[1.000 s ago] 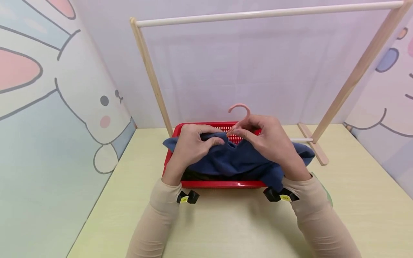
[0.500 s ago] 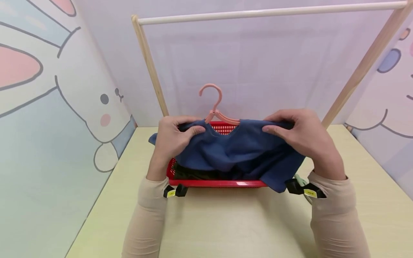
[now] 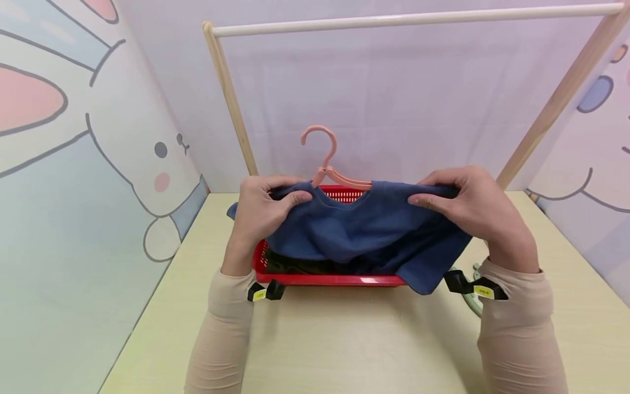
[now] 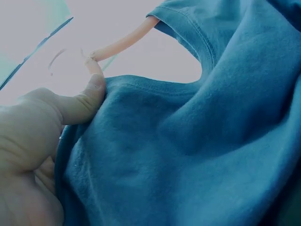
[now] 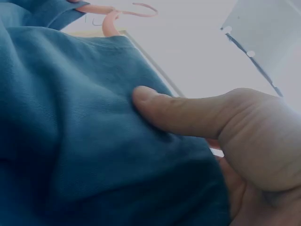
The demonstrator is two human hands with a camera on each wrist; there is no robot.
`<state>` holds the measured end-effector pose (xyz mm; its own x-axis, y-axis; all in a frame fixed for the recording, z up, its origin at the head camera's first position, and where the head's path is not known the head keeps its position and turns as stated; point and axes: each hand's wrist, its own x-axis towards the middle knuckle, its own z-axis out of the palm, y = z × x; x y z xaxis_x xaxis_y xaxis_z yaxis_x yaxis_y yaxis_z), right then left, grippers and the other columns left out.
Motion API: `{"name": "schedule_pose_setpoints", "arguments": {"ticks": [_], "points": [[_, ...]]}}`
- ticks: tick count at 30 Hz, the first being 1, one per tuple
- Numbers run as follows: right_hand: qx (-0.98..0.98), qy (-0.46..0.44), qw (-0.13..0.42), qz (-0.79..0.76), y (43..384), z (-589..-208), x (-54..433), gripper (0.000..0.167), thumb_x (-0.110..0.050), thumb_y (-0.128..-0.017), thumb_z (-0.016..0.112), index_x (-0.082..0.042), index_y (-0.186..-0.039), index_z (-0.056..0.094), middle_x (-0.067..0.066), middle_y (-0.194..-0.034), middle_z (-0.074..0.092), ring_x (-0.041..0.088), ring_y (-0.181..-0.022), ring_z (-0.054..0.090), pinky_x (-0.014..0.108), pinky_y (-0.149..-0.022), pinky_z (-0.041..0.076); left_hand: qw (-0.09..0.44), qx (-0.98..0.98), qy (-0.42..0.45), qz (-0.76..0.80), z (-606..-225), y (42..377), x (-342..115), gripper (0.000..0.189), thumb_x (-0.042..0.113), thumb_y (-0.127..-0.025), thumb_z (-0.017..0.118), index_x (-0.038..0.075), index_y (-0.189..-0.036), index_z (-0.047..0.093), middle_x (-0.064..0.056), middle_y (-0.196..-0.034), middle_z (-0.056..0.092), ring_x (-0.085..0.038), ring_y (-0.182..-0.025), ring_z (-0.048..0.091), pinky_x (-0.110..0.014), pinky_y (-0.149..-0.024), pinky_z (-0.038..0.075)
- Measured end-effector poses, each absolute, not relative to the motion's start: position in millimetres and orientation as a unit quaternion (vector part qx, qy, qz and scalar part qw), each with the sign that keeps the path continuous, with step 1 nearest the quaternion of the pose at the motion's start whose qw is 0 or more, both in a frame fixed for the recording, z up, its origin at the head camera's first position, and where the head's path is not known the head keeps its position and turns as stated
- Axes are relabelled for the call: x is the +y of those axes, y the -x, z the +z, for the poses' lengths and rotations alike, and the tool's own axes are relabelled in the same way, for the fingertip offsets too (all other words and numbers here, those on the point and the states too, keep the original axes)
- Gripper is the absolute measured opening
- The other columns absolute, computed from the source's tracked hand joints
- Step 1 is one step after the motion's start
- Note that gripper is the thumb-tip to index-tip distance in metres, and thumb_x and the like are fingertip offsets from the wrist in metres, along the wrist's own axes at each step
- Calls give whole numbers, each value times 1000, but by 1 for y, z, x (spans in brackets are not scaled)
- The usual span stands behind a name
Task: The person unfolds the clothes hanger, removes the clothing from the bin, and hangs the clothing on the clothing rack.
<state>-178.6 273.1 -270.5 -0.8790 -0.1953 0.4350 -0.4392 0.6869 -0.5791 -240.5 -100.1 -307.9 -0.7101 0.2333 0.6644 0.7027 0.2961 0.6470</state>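
Observation:
A blue shirt (image 3: 344, 230) is spread between both hands, with a pink hanger (image 3: 339, 178) inside its shoulders. The hanger's hook rises above the neckline, and its arms disappear under the cloth. My left hand (image 3: 263, 210) pinches the shoulder beside the neck opening, thumb in front. In the left wrist view the thumb (image 4: 82, 101) presses the shirt right by the hanger's arm. On the other shoulder, farther out toward the sleeve, my right hand (image 3: 470, 205) pinches the cloth. The right wrist view has that thumb (image 5: 164, 110) lying flat over the shirt's front.
Behind and below the shirt stands a red basket (image 3: 325, 280) with dark cloth in it. A rack with a white rail (image 3: 413, 21) and wooden posts (image 3: 228, 98) spans the back. A light green hanger (image 3: 472, 303) lies partly under the right wrist.
The right hand has let go of the hanger near its hook and moved right to grip the shirt's shoulder. The hanger now stands upright farther left, and the shirt is stretched wider.

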Motion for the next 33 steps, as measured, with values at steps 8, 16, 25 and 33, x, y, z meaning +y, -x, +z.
{"name": "schedule_pose_setpoints", "arguments": {"ticks": [8,16,25,33], "points": [[-893,-159,174,383,181,-270,280,3,-24,-97,90,-22,-98,88,-3,-92,79,11,-82,69,16,-74,52,238,-783,300,-490,-309,244,-106,24,19,-90,96,12,-113,90,-3,-104,86,-17,-96,81,-26,-92,62],[-875,-139,196,420,178,-269,303,8,-15,-98,89,-9,-102,87,-5,-91,80,10,-81,70,16,-73,53,271,-778,263,-501,-308,248,-128,25,20,-95,92,13,-118,89,-5,-112,85,-17,-104,79,-24,-94,59],[-865,-119,220,436,175,-268,315,11,-11,-94,91,-6,-103,86,-10,-87,80,8,-75,68,16,-67,52,300,-793,200,-491,-312,258,-145,25,29,-105,82,7,-117,86,-10,-114,83,-18,-96,70,-23,-88,53],[-860,-91,237,442,172,-268,323,15,-12,-93,93,-4,-103,86,-13,-86,79,6,-73,69,15,-64,52,262,-809,181,-493,-323,267,-163,26,23,-107,78,2,-122,82,-18,-107,80,-7,-88,68,-21,-85,52]]}}
